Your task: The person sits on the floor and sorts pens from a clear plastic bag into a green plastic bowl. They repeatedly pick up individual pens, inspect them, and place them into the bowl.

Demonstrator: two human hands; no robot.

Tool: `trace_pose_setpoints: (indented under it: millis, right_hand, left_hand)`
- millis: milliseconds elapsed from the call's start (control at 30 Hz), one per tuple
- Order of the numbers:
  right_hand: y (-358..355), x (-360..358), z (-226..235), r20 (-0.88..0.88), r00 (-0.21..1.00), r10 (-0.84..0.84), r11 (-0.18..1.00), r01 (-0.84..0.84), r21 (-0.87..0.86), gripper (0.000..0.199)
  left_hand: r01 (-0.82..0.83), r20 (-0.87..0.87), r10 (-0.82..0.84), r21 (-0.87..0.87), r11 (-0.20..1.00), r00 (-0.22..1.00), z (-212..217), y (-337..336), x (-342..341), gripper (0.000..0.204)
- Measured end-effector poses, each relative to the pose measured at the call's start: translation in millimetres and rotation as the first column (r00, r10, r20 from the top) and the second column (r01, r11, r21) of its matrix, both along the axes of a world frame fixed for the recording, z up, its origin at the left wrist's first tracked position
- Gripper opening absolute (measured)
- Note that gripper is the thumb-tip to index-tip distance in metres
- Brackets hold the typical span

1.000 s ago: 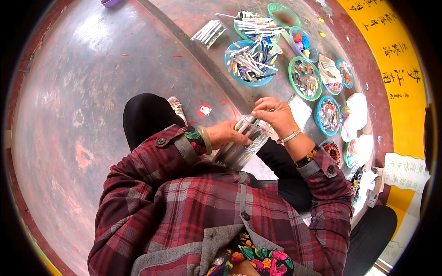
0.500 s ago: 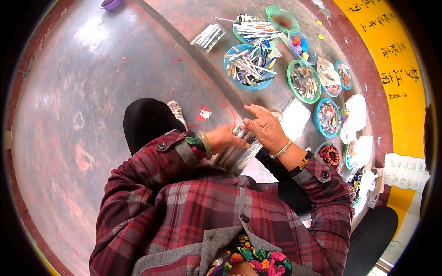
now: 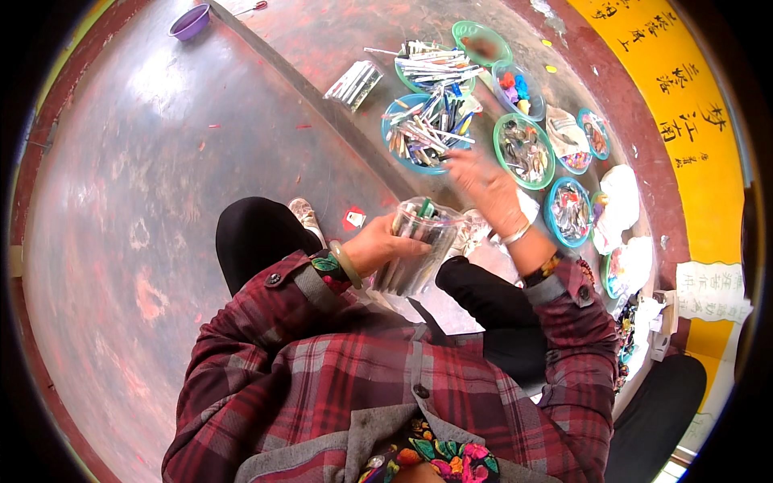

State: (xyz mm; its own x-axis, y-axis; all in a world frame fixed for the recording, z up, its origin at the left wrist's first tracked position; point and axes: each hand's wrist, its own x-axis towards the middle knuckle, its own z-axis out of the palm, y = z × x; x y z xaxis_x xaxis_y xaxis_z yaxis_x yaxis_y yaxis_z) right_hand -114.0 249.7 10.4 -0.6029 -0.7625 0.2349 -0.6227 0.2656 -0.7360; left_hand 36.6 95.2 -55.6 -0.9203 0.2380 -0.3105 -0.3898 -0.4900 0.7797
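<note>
My left hand (image 3: 382, 246) is closed around a clear zip-top plastic bag (image 3: 412, 270) held above my lap. Long thin sticks, pen-like in shape, stand packed inside the bag, one with a green end. My right hand (image 3: 491, 195) is off the bag and stretched toward a blue basket (image 3: 416, 165) heaped with pens. Its fingertips are smeared by motion, so whether they hold anything is unclear. They overlap the near right edge of the basket in the picture.
Beyond are a green basket (image 3: 401, 74) piled with pens and a bagged pen bundle (image 3: 353, 85) on the floor. Baskets of small parts stand to the right, including a green one (image 3: 550, 165) and a blue one (image 3: 552, 229). A purple basin (image 3: 190, 24) lies far left.
My right hand has left the bag and moved forward toward the blue basket. The bag's open top and a green end now show, with my left hand still gripping it.
</note>
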Motion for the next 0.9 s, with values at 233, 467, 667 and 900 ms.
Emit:
trace_pose_setpoints:
  millis: [233,467,667,900]
  right_hand:
    - [14,-103,-71,-0.001,0.916,-0.401,0.9,0.394,0.187,0.021]
    - [-22,-130,-195,-0.097,0.918,-0.386,0.784,0.381,0.49,0.031]
    - [-62,-122,-212,-0.283,0.853,-0.438,0.628,0.516,0.582,0.022]
    - [-59,-117,-212,-0.355,0.869,-0.344,0.651,0.493,0.577,0.019]
  left_hand:
    - [-0.126,0.001,0.126,0.007,0.992,0.992,11,-5,-8,0.035]
    - [-0.154,0.034,0.152,0.046,0.987,0.988,16,-9,-16,0.039]
    - [-0.154,0.07,0.15,0.07,0.985,0.986,15,-13,-17,0.039]
    - [-0.147,0.054,0.144,0.062,0.987,0.988,19,-11,-18,0.041]
